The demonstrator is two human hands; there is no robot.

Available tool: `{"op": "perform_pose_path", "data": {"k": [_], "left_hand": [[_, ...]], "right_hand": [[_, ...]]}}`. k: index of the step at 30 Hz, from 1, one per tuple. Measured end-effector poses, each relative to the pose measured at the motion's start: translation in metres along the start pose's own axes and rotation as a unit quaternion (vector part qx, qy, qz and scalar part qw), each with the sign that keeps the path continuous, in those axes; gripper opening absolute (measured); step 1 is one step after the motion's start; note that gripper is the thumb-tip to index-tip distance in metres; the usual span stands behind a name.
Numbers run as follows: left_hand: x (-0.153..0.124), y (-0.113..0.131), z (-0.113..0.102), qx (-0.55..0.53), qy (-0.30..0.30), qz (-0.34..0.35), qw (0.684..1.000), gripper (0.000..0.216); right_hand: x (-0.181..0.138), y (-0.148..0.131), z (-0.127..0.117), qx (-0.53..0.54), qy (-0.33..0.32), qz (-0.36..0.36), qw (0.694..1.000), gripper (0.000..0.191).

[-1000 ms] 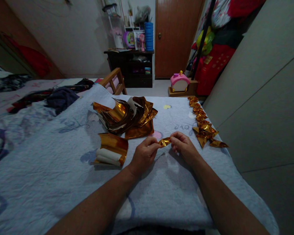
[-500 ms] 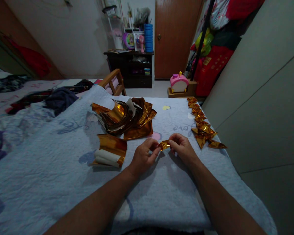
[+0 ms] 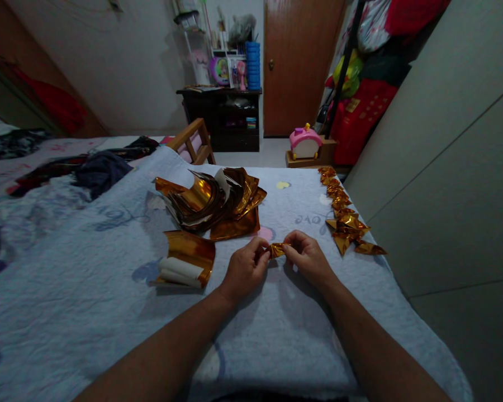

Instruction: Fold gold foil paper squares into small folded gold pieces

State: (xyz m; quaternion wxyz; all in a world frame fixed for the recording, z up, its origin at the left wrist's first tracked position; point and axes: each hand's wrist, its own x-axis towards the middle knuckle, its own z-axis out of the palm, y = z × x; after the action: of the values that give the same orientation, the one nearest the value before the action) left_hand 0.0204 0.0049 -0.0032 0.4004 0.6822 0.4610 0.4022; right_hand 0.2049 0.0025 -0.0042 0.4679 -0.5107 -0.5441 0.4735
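My left hand (image 3: 245, 268) and my right hand (image 3: 307, 257) pinch the two ends of a small folded gold foil piece (image 3: 276, 249) just above the pale blue bedspread (image 3: 109, 290). Both hands are closed on it, thumbs and fingertips pressed to the foil. Left of my hands lies a curled gold sheet with a white underside (image 3: 186, 258). Behind it sits a loose pile of gold foil sheets (image 3: 213, 201). A row of several folded gold pieces (image 3: 343, 215) runs along the bed's right edge.
A grey cabinet wall (image 3: 444, 167) stands close on the right. Dark clothes (image 3: 96, 167) lie on the bed at the left. Beyond the bed are a wooden chair (image 3: 193, 142), a dark shelf unit (image 3: 230, 117), a pink toy house (image 3: 304, 142) and a brown door (image 3: 295, 61).
My hands have drawn closer together, and the foil piece between them shows shorter than before. The rest of the bed is unchanged.
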Motion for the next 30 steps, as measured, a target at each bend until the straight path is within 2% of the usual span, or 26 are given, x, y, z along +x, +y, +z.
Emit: {"op": "perform_pose_path", "data": {"k": [11, 20, 30], "left_hand": [[-0.0006, -0.0010, 0.0001, 0.072, -0.022, 0.021, 0.997, 0.005], [-0.0014, -0.0051, 0.0020, 0.114, -0.024, 0.032, 0.993, 0.007], [-0.0011, -0.0043, 0.0032, 0.123, -0.023, 0.033, 0.992, 0.006]], "right_hand": [[-0.0012, -0.0005, 0.0004, -0.022, -0.006, -0.016, 1.000, 0.011], [-0.0021, 0.0024, 0.0039, -0.082, 0.008, -0.045, 0.996, 0.011], [-0.0047, 0.0004, 0.0046, -0.102, 0.004, -0.083, 0.991, 0.010]]}}
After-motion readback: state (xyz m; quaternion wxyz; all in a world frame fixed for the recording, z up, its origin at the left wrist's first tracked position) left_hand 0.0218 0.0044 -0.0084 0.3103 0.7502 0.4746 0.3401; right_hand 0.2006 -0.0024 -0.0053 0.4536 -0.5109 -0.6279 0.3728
